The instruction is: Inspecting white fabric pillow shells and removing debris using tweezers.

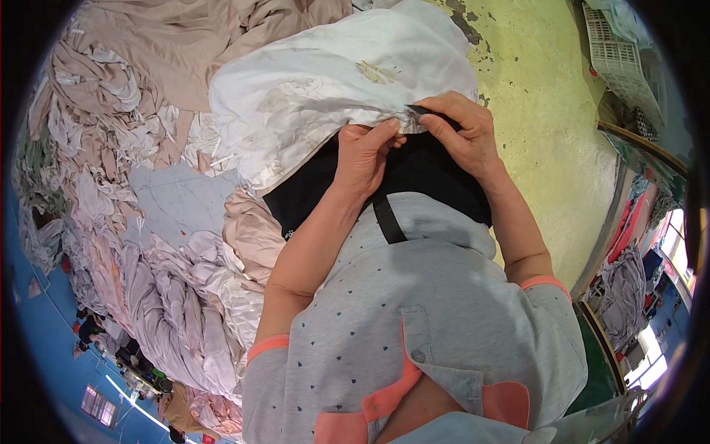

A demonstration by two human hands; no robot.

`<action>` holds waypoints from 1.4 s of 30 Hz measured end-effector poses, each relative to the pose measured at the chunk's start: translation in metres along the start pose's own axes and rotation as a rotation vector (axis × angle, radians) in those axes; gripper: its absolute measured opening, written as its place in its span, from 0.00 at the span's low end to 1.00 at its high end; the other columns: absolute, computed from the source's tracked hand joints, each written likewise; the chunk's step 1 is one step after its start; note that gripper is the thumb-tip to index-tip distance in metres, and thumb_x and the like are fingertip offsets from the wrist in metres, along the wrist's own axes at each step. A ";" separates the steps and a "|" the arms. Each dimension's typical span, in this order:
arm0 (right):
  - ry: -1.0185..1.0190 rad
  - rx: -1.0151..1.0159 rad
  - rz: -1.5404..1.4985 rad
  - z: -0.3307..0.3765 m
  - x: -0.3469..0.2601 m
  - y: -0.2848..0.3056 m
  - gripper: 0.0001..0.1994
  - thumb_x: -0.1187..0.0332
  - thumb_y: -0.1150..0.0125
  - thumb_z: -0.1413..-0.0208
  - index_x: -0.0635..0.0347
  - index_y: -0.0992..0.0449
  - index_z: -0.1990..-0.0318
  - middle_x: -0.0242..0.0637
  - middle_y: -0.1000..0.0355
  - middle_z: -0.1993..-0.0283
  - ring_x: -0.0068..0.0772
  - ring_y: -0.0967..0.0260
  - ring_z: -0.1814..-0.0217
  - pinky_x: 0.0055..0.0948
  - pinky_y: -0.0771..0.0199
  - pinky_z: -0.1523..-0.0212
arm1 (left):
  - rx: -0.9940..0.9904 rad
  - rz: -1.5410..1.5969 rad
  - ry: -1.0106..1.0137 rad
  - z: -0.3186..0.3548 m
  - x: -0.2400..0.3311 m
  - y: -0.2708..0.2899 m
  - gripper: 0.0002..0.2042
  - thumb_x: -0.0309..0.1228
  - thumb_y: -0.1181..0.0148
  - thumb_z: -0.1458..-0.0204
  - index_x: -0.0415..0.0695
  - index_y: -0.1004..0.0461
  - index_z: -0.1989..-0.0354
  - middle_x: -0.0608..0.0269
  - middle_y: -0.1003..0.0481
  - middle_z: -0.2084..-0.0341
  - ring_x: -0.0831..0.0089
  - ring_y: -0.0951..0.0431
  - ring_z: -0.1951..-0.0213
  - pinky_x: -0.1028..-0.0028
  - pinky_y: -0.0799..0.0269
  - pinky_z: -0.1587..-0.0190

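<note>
A large white cloth [318, 70] with pale gold patterned patches lies across my lap and spreads out ahead of me. My left hand [364, 155] is closed on its near edge, thumb and fingers pinching the gathered hem. Just to the right, my right hand [466, 133] grips a small black tool [436, 114] that looks like thread snips. Its tip meets the bunched fabric close to my left fingertips. The fingers hide most of the tool. Below both hands a black cloth [421, 163] covers my lap, with a black strap [387, 220] at my waist.
Beige fabric [170, 44] is heaped at the far left, and lilac-grey fabric [177, 281] lies in folds nearer on the left. A grey floor patch [174, 203] shows between them. Worn yellow floor [547, 148] stretches right, with a white plastic crate [621, 63] at the far right.
</note>
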State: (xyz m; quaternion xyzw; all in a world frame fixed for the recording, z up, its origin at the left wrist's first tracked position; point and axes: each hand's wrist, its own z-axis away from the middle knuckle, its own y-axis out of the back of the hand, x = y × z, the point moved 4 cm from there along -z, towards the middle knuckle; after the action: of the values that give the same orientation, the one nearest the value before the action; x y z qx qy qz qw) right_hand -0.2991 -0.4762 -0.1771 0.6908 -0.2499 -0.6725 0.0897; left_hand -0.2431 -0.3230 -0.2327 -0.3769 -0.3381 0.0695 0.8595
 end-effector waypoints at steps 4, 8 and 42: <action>-0.136 0.152 -0.175 0.005 0.010 0.003 0.10 0.74 0.39 0.46 0.65 0.24 0.57 0.32 0.27 0.65 0.19 0.32 0.65 0.19 0.34 0.63 | 0.011 0.026 0.025 0.000 0.000 0.002 0.04 0.23 0.40 0.49 0.38 0.23 0.66 0.62 0.22 0.72 0.76 0.24 0.73 0.78 0.29 0.69; -0.254 0.199 -0.233 0.010 0.017 0.001 0.14 0.74 0.37 0.48 0.64 0.26 0.53 0.28 0.27 0.63 0.16 0.34 0.63 0.17 0.34 0.61 | 0.053 0.058 0.032 -0.002 -0.001 0.002 0.05 0.24 0.41 0.48 0.39 0.24 0.64 0.62 0.22 0.69 0.75 0.23 0.69 0.76 0.28 0.67; -0.240 0.197 -0.087 0.009 0.018 -0.013 0.06 0.75 0.40 0.46 0.65 0.23 0.61 0.31 0.25 0.66 0.15 0.31 0.64 0.17 0.31 0.62 | -0.037 0.229 0.085 -0.005 -0.006 0.011 0.10 0.29 0.44 0.43 0.34 0.26 0.60 0.54 0.22 0.66 0.67 0.20 0.64 0.73 0.24 0.64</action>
State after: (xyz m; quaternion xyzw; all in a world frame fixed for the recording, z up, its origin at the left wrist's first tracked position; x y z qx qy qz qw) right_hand -0.3051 -0.4713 -0.1994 0.6212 -0.2935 -0.7256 -0.0385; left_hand -0.2434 -0.3211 -0.2460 -0.4315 -0.2574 0.1447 0.8524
